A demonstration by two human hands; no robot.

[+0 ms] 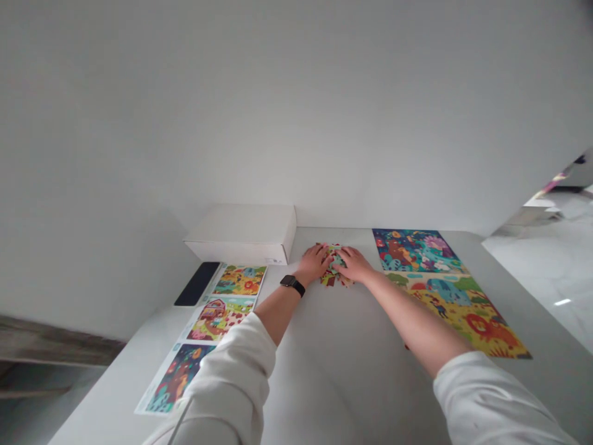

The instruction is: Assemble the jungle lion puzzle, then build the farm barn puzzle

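Observation:
Both my hands rest on a small heap of loose colourful puzzle pieces [334, 267] at the far middle of the white table [352, 371]. My left hand [315, 261], with a black watch [292, 284] on its wrist, cups the heap from the left with its fingers curled over the pieces. My right hand [353, 262] covers the heap from the right, fingers bent onto it. The pieces under my palms are mostly hidden.
A white box [245, 233] stands at the back left against the wall. A dark phone [197, 283] lies beside a strip of three picture cards [208, 327]. Two finished puzzles, a blue one [414, 250] and a yellow one [467, 312], lie at the right.

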